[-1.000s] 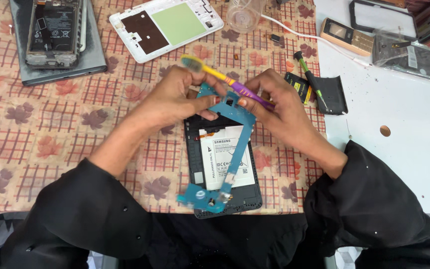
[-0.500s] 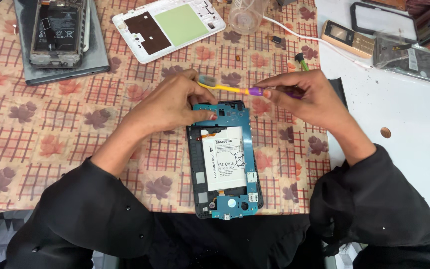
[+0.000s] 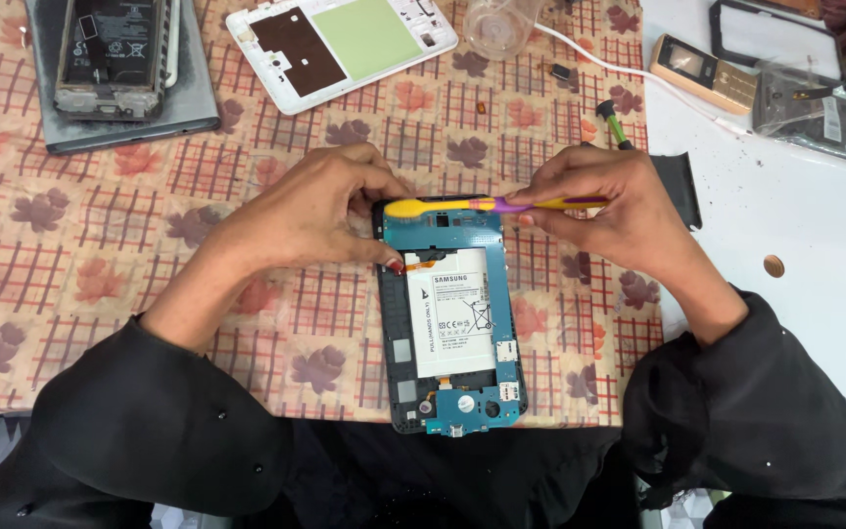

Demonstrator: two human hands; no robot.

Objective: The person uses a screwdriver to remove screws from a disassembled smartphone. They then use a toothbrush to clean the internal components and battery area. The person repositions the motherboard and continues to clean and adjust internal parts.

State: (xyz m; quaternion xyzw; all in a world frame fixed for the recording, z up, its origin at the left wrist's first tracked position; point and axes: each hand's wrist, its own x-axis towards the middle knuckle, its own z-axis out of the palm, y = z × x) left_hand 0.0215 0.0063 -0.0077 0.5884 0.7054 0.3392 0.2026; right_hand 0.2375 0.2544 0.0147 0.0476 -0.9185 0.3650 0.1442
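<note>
An opened small tablet (image 3: pixel 452 323) lies flat on the patterned tablecloth, showing its blue inner frame and a white battery. My left hand (image 3: pixel 320 211) rests on its top left corner, a fingertip pressing near an orange flex connector (image 3: pixel 421 263). My right hand (image 3: pixel 604 211) grips a yellow and purple pry tool (image 3: pixel 487 205), held level across the tablet's top edge with its yellow spoon-shaped tip pointing left toward my left hand.
A white tablet back cover (image 3: pixel 340 44) lies at the top centre. A disassembled phone (image 3: pixel 110 54) sits on a grey device at the top left. A clear cup (image 3: pixel 499 24), a green-tipped screwdriver (image 3: pixel 614 122), a gold phone (image 3: pixel 702 71) and bagged parts (image 3: pixel 820 118) sit at the right on a white board.
The tablet, tilted up off the table a second ago, now lies flat. The pry tool has swung from a slant to level across the top edge. My hands have spread apart.
</note>
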